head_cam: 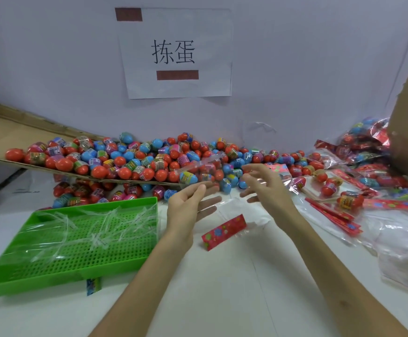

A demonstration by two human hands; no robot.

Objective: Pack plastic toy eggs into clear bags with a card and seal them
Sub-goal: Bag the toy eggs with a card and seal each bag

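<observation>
White table (222, 288); left hand (188, 207), right hand (266, 188) raised, palms facing, fingers loosely spread, grasping nothing.

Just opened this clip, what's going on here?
A person is packing toy eggs at a white table. The left grip and right grip are raised, fingers spread, above a clear bag that holds a red card and no visible egg. Whether the right grip pinches any clear film is unclear. The egg pile lies behind, with a green tray of clear strips on the left and filled bags on the right.
</observation>
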